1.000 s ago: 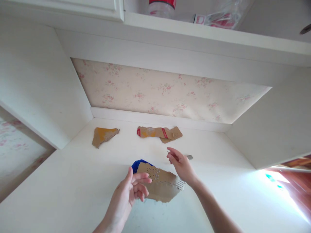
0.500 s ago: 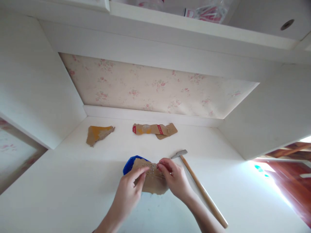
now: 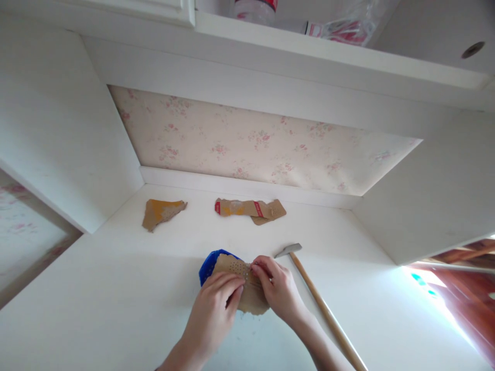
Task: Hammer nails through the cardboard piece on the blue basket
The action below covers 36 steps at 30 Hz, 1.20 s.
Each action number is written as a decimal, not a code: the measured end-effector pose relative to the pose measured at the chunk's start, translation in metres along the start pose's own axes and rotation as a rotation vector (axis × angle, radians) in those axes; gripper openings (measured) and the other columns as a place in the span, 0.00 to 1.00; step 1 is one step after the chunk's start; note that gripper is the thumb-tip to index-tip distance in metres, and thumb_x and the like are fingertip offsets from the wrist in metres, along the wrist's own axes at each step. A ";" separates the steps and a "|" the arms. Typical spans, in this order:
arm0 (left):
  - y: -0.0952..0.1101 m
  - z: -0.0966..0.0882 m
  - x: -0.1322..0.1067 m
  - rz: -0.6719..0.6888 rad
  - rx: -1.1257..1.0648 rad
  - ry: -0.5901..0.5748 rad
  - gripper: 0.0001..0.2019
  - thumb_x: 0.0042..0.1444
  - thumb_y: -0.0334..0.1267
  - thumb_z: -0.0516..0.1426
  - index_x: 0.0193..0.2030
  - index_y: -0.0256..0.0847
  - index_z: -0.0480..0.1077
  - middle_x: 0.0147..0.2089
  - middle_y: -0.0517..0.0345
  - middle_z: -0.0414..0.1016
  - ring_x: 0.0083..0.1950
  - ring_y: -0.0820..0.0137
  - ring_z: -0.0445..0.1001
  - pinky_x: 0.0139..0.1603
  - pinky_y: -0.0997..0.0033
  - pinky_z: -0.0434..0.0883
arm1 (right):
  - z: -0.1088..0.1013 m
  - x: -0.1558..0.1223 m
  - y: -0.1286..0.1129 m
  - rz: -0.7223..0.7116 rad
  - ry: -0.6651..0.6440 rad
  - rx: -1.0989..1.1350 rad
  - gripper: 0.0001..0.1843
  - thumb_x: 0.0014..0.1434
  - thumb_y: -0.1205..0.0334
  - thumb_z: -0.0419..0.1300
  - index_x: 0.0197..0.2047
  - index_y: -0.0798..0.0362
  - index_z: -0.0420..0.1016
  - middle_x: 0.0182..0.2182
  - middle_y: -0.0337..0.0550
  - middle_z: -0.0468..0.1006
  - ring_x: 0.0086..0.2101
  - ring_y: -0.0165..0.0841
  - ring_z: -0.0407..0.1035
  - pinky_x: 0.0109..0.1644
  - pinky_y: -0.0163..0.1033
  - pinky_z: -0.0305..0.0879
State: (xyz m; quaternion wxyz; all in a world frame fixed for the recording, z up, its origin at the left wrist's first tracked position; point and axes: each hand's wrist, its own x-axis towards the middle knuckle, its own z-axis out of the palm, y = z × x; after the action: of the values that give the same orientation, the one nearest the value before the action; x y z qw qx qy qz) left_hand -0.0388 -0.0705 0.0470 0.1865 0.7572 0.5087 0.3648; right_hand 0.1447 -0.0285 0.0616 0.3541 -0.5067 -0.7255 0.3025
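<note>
A torn piece of brown cardboard with rows of small holes and a few shiny dots lies over a blue container. On the cardboard's left part, my left hand rests with thumb and fingertips pinched together beside the dots; whatever they grip is hidden. My right hand pinches at the cardboard's upper right, its fingertips closed around something too small to make out. A hammer with a wooden handle and grey metal head lies just right of my right hand, partly behind that forearm.
Farther back on the white surface lie a torn cardboard scrap and a longer cardboard strip with red marks. White panels rise at both sides. Overhead, a shelf holds a plastic bottle and a clear bag.
My left hand has shifted right across the cardboard, its fingers drawn closer together over the holes. The right hand keeps its pinch. The whole view has shifted slightly.
</note>
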 end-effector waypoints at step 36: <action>0.002 0.014 0.049 -0.096 -0.305 -0.054 0.09 0.64 0.36 0.56 0.44 0.48 0.78 0.42 0.60 0.77 0.43 0.69 0.75 0.49 0.70 0.70 | -0.002 -0.001 0.000 0.056 0.003 -0.095 0.08 0.64 0.68 0.54 0.45 0.48 0.64 0.35 0.40 0.83 0.40 0.38 0.76 0.44 0.41 0.69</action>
State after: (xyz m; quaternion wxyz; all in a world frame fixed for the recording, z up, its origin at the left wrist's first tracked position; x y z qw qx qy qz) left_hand -0.0162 -0.0254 0.0567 0.3303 0.7045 0.4777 0.4080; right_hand 0.1464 -0.0298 0.0621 0.3223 -0.5435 -0.7239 0.2769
